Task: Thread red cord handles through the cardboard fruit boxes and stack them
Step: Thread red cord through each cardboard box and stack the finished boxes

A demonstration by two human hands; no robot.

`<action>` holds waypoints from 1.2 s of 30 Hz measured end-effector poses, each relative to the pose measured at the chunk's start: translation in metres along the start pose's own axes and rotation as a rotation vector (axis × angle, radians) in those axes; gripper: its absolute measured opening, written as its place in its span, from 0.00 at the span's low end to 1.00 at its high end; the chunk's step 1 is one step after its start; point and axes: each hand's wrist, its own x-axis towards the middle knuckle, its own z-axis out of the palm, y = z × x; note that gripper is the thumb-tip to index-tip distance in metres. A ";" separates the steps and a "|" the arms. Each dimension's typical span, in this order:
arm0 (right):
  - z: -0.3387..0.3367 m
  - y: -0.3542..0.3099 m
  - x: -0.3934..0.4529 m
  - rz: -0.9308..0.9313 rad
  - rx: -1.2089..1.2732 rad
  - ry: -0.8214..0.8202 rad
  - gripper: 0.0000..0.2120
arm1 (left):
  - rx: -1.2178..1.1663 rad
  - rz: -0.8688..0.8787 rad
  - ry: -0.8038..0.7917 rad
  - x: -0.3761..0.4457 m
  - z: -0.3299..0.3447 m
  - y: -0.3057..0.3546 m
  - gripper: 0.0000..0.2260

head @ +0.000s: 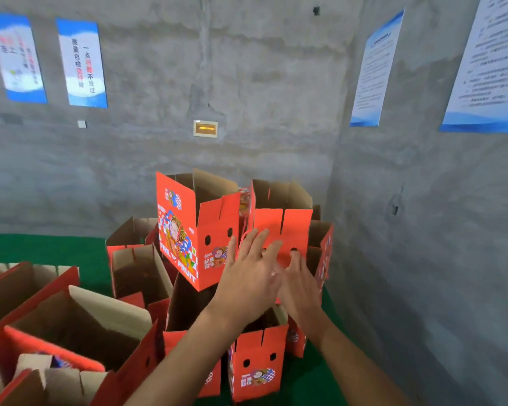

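Two bare hands reach forward to a red printed cardboard fruit box [282, 227] standing open-topped on the right side of a heap of like boxes in the corner of a room. The left hand [248, 276] has its fingers straight and spread, laid flat against the red front panel of this box; the right hand [298, 285] lies just beside it, partly hidden behind it, fingers extended toward a punched hole in the same panel. A thin red cord [242, 234] hangs at the box's left edge, above the left fingertips; whether either hand touches it cannot be told. To the left stands a taller red box with a fruit illustration [188, 230], and a lower red box with two holes [257, 358] sits beneath the forearms. The heap rests on a green floor covering [44, 250] against grey concrete walls [247, 83] bearing blue-and-white posters [81, 63].
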 end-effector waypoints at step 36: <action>0.086 -0.220 -0.192 0.039 0.970 -0.766 0.27 | 0.005 -0.812 -0.593 -0.230 0.013 -0.125 0.14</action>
